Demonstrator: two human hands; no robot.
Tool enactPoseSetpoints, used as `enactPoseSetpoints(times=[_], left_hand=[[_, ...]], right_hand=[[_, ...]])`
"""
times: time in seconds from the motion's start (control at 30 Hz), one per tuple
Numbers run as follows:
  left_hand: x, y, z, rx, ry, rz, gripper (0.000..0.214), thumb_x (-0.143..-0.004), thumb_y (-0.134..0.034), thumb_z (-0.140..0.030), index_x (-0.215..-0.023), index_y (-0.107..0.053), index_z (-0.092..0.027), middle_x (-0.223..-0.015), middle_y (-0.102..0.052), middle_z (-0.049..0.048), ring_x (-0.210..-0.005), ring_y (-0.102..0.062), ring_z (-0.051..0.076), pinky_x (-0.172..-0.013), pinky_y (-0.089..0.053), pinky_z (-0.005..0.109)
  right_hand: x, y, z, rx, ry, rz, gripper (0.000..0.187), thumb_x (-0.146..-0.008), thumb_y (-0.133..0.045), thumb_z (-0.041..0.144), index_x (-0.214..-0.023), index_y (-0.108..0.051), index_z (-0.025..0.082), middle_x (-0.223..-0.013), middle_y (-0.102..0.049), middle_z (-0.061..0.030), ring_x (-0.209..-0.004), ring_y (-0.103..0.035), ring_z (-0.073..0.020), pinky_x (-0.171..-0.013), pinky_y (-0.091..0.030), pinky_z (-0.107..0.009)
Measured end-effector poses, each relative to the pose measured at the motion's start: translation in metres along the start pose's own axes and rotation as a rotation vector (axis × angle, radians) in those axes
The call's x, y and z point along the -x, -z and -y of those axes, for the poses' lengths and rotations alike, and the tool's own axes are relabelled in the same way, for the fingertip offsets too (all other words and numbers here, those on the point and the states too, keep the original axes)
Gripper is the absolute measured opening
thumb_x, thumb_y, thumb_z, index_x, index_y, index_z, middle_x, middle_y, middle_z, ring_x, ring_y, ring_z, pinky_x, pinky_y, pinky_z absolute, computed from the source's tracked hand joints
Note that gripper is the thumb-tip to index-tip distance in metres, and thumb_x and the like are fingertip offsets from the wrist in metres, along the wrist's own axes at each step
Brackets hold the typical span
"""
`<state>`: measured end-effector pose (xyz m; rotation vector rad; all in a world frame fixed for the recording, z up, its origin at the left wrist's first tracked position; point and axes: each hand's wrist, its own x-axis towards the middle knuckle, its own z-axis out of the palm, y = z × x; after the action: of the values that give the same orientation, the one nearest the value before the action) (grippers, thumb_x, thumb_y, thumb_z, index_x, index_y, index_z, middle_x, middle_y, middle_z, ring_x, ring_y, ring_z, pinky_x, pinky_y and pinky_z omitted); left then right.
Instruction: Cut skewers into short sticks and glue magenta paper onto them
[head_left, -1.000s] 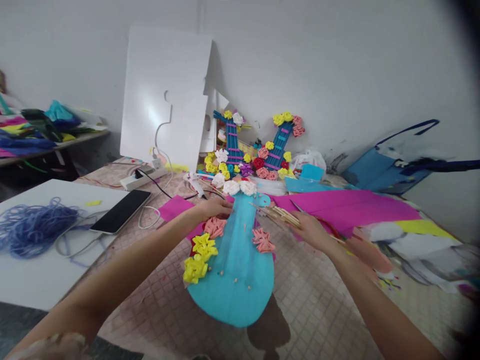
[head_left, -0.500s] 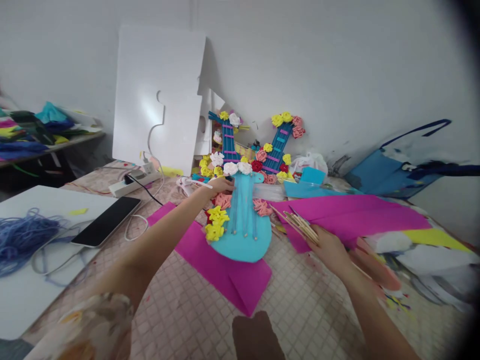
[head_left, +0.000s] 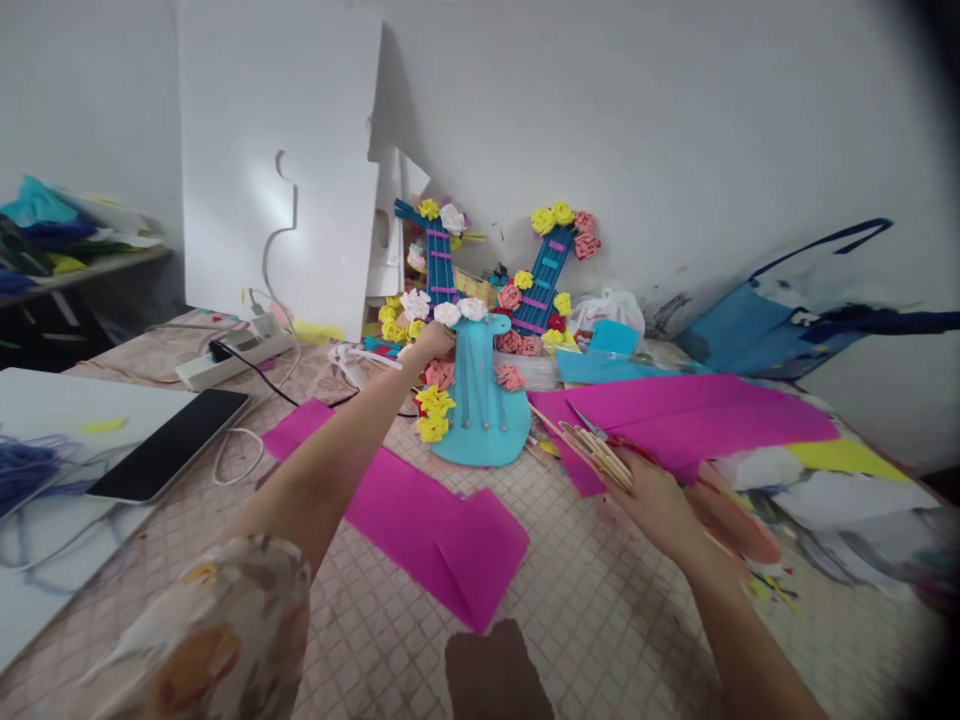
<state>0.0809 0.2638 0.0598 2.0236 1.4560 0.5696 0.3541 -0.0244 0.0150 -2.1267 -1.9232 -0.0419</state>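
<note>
My left hand [head_left: 436, 342] reaches far forward, its fingers closed on the left edge of a light-blue guitar-shaped craft piece [head_left: 480, 400] at its upper part. That piece carries thin strings and fabric flowers in yellow, pink and white. My right hand [head_left: 651, 492] is wrapped around a bundle of thin wooden sticks [head_left: 600, 455], pointing forward and left. Scissors [head_left: 586, 420] with a grey blade lie beside the sticks, partly covered by this hand. A folded magenta sheet [head_left: 442, 520] rests on the table in front of the blue piece.
Two dark-blue flowered guitar pieces [head_left: 441, 260] lean at the back wall. Another magenta sheet [head_left: 675, 420] and plastic bags [head_left: 840, 505] occupy the right. On the left are a phone [head_left: 169, 445], a power strip [head_left: 236, 350] with cables, and a tall white board [head_left: 277, 170].
My left hand has pushed the light-blue craft piece back toward the wall, off the magenta sheet. My right hand keeps hold of the sticks. The view has shifted slightly.
</note>
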Motion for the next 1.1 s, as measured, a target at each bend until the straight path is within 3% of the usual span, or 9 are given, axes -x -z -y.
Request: enactPoseSetpoints(times=[0.13,0.27,0.4,0.5,0.6,0.8,0.9,1.0,1.1], left_hand=[[0.046,0.001,-0.015,-0.180,-0.073,-0.132,0.025,-0.089,-0.052,-0.017,-0.111,-0.057,-0.007,-0.117,-0.056,0.0179,-0.115,-0.051,0.029,-0.096,-0.041,0.043],[0.128,-0.001,-0.015,-0.318,-0.293,-0.216,0.027,-0.087,-0.046,-0.012,-0.112,-0.056,-0.015,-0.123,-0.054,0.0137,-0.120,-0.046,0.029,-0.099,-0.036,0.041],[0.211,-0.008,-0.001,-0.316,-0.315,0.199,0.016,-0.088,-0.049,-0.027,-0.088,-0.061,-0.017,-0.082,-0.065,0.0073,-0.079,-0.062,0.021,-0.071,-0.045,0.029],[0.251,-0.025,0.005,-0.321,-0.295,0.222,0.038,-0.086,-0.051,-0.047,-0.106,-0.055,-0.015,-0.098,-0.064,0.0113,-0.084,-0.062,0.024,-0.067,-0.046,0.031],[0.267,-0.042,0.006,-0.377,-0.285,0.210,0.052,-0.078,-0.060,-0.055,-0.109,-0.052,-0.015,-0.109,-0.060,0.0135,-0.093,-0.060,0.028,-0.067,-0.047,0.033],[0.269,-0.050,0.012,-0.245,-0.270,0.304,0.017,-0.079,-0.063,-0.028,-0.092,-0.057,-0.019,-0.088,-0.064,0.0038,-0.080,-0.061,0.019,-0.063,-0.043,0.026],[0.276,-0.046,0.013,-0.115,-0.478,0.374,0.008,-0.081,-0.062,-0.023,-0.086,-0.058,-0.018,-0.087,-0.064,0.0033,-0.081,-0.060,0.016,-0.066,-0.043,0.023],[0.284,-0.042,0.012,-0.014,-0.702,0.426,0.023,-0.085,-0.061,-0.033,-0.101,-0.056,-0.018,-0.093,-0.065,0.0055,-0.083,-0.060,0.017,-0.070,-0.044,0.024],[0.287,-0.036,0.012,0.016,-0.700,0.374,0.036,-0.088,-0.055,-0.043,-0.114,-0.050,-0.017,-0.096,-0.065,0.0070,-0.084,-0.061,0.018,-0.072,-0.045,0.025]], right_hand=[[0.001,0.004,0.006,-0.051,0.048,0.015,0.027,-0.087,-0.048,0.029,-0.109,-0.058,0.016,-0.096,-0.071,-0.0119,-0.086,-0.066,-0.0282,-0.068,-0.048,-0.034],[0.002,0.004,0.010,-0.050,0.059,0.034,0.028,-0.086,-0.049,0.030,-0.108,-0.059,0.016,-0.094,-0.071,-0.0130,-0.085,-0.066,-0.0296,-0.066,-0.047,-0.034],[0.003,0.003,0.016,-0.018,0.048,0.042,0.027,-0.087,-0.047,0.033,-0.106,-0.059,0.017,-0.092,-0.070,-0.0122,-0.080,-0.066,-0.0291,-0.062,-0.045,-0.034],[0.004,0.002,0.023,-0.002,0.082,0.060,0.024,-0.087,-0.047,0.035,-0.100,-0.060,0.018,-0.087,-0.070,-0.0108,-0.078,-0.066,-0.0285,-0.062,-0.045,-0.033],[0.006,0.000,0.032,-0.003,0.140,0.076,0.023,-0.087,-0.047,0.034,-0.098,-0.060,0.018,-0.087,-0.069,-0.0095,-0.081,-0.066,-0.0281,-0.064,-0.045,-0.034],[0.014,0.001,0.051,-0.071,0.276,0.169,0.024,-0.087,-0.046,0.028,-0.106,-0.059,0.020,-0.102,-0.069,-0.0083,-0.089,-0.066,-0.0256,-0.071,-0.047,-0.033],[0.017,0.005,0.058,-0.136,0.347,0.289,0.020,-0.087,-0.045,0.023,-0.100,-0.061,0.023,-0.099,-0.070,-0.0049,-0.089,-0.065,-0.0230,-0.072,-0.047,-0.031],[0.018,0.007,0.063,-0.172,0.375,0.357,0.018,-0.085,-0.047,0.019,-0.097,-0.061,0.022,-0.094,-0.069,-0.0042,-0.087,-0.064,-0.0226,-0.073,-0.046,-0.031],[0.019,0.005,0.067,-0.174,0.399,0.360,0.019,-0.083,-0.048,0.016,-0.095,-0.061,0.022,-0.094,-0.069,-0.0044,-0.086,-0.064,-0.0224,-0.073,-0.045,-0.031]])
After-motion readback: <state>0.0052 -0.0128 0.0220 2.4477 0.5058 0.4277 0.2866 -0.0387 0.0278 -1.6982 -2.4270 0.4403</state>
